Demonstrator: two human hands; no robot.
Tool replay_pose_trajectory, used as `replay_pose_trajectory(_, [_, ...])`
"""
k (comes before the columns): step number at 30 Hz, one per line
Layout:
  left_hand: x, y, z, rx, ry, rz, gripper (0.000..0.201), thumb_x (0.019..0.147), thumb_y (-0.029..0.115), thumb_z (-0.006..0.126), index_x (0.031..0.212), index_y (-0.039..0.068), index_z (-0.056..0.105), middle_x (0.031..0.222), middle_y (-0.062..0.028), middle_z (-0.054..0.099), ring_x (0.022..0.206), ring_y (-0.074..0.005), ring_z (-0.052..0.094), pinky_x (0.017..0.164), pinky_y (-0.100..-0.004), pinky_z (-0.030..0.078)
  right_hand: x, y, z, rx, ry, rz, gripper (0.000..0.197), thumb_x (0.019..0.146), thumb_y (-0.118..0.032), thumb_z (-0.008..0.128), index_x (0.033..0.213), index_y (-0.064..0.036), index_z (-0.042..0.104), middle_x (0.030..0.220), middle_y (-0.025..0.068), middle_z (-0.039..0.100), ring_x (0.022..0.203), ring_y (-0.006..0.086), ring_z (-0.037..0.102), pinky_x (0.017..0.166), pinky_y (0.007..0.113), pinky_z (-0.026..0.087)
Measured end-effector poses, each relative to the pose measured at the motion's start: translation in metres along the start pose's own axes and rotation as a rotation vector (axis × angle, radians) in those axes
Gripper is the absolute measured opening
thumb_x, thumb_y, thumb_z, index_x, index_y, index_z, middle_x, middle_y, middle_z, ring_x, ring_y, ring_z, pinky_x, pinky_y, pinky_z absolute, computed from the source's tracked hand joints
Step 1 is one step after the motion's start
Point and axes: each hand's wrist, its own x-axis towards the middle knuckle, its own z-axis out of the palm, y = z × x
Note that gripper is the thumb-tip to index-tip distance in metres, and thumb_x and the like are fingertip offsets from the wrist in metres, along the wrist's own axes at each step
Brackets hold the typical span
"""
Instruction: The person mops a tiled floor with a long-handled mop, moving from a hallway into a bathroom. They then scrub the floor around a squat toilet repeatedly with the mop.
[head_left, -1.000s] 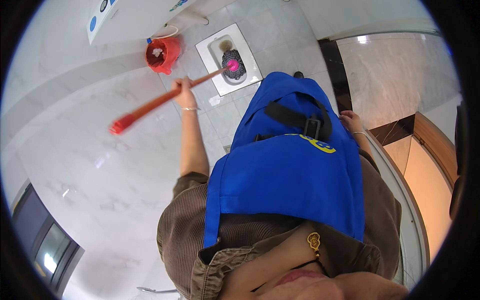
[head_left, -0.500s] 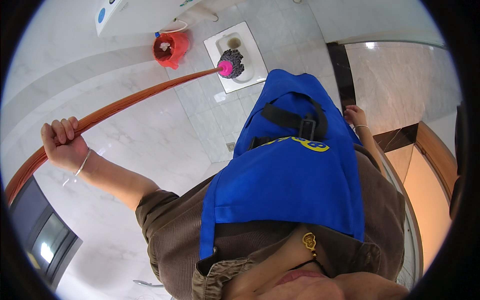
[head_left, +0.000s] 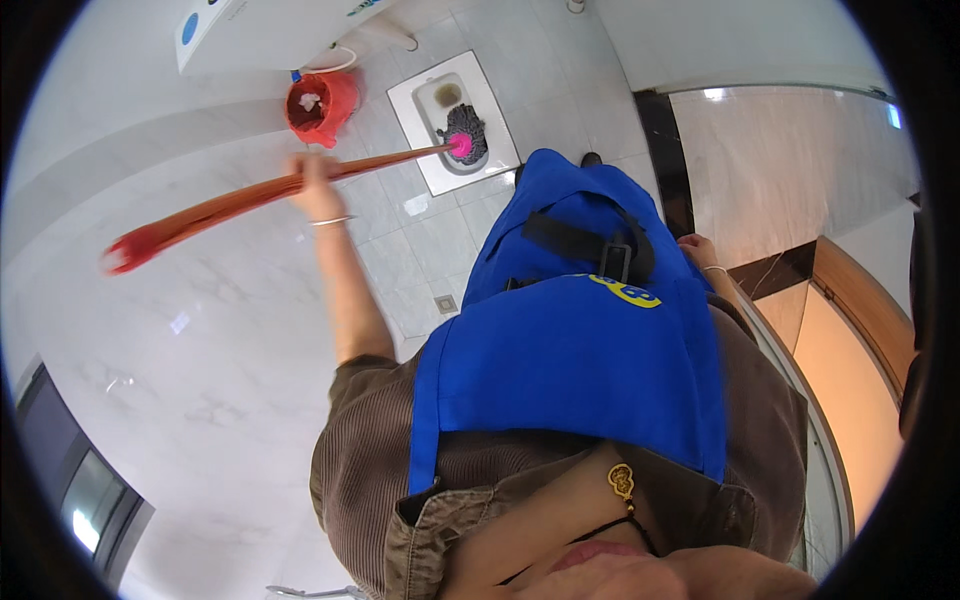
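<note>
My left hand (head_left: 318, 188) is wrapped round the orange-brown handle (head_left: 235, 203) of a mop, partway along it. The handle's red end (head_left: 125, 253) points toward the left. At its other end, a pink collar (head_left: 460, 146) joins dark grey mop strands (head_left: 464, 120), which lie in the basin of a white squat toilet (head_left: 408, 115). My right hand (head_left: 698, 248) hangs by the right side of my blue apron (head_left: 570, 380), well apart from the mop. The apron partly covers its fingers, and nothing shows in it.
A red waste bin (head_left: 340, 95) with crumpled paper inside stands left of the toilet. A white cabinet-like box (head_left: 270, 35) is above it. Pale tiles (head_left: 440, 235) with a small floor drain (head_left: 445, 303) surround the toilet. A dark sill (head_left: 665, 150) and a doorway are at right.
My left hand has moved right and up in the view, and now grips nearer the mop head. The handle's red end has come into view. The strands have shifted and spread inside the basin.
</note>
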Motion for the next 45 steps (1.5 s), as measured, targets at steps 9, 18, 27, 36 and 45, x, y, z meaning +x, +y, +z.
replay_pose_trajectory(9, [-0.039, 0.276, -0.053, -0.22, 0.04, 0.248, 0.024, 0.084, 0.004, 0.045, 0.063, 0.01, 0.035, 0.053, 0.0002, 0.026, 0.049, -0.0118, 0.025, 0.052, -0.029, 0.031, -0.007, -0.025, -0.017, 0.22, -0.061, 0.023, 0.023, 0.08, -0.007, 0.06, 0.102, -0.0022, 0.061, 0.077, 0.0057, 0.064, 0.057, 0.0133, 0.061, 0.047, 0.024, 0.047])
replay_pose_trajectory(18, [0.012, 0.235, -0.067, -0.041, 0.3, 0.332, 0.022, 0.087, 0.013, 0.046, 0.067, 0.005, 0.043, 0.055, -0.0015, 0.033, 0.05, -0.0127, 0.032, 0.05, -0.0289, 0.035, -0.001, -0.056, 0.013, 0.032, -0.024, -0.101, 0.019, 0.08, -0.01, 0.062, 0.098, -0.0034, 0.063, 0.079, 0.0046, 0.065, 0.061, 0.0119, 0.059, 0.052, 0.024, 0.047])
replay_pose_trajectory(27, [-0.06, -0.077, 0.025, 0.127, -0.042, 0.041, 0.023, 0.077, 0.004, 0.062, 0.066, 0.007, 0.042, 0.063, -0.0005, 0.044, 0.062, -0.01, 0.042, 0.058, -0.0269, 0.037, -0.018, -0.034, 0.023, 0.175, -0.025, -0.03, 0.02, 0.079, -0.007, 0.063, 0.098, -0.0021, 0.063, 0.076, 0.0078, 0.066, 0.054, 0.0149, 0.06, 0.045, 0.027, 0.047])
replay_pose_trajectory(36, [-0.021, 0.157, -0.03, -0.202, 0.078, 0.067, 0.022, 0.082, 0.003, 0.053, 0.065, 0.008, 0.039, 0.052, 0.0011, 0.029, 0.048, -0.0123, 0.03, 0.052, -0.0307, 0.037, 0.0, -0.007, -0.007, 0.102, -0.03, -0.098, 0.018, 0.079, -0.005, 0.061, 0.096, -0.0003, 0.064, 0.081, 0.0095, 0.066, 0.066, 0.0161, 0.063, 0.056, 0.027, 0.051])
replay_pose_trajectory(45, [-0.087, 0.354, -0.02, -0.063, 0.152, 0.366, 0.03, 0.087, 0.004, 0.046, 0.06, 0.011, 0.035, 0.051, 0.0019, 0.023, 0.047, -0.0104, 0.022, 0.051, -0.0287, 0.029, 0.039, 0.004, -0.034, 0.215, -0.08, -0.074, 0.019, 0.079, -0.008, 0.06, 0.097, -0.0033, 0.063, 0.08, 0.0072, 0.067, 0.059, 0.0133, 0.061, 0.048, 0.025, 0.048])
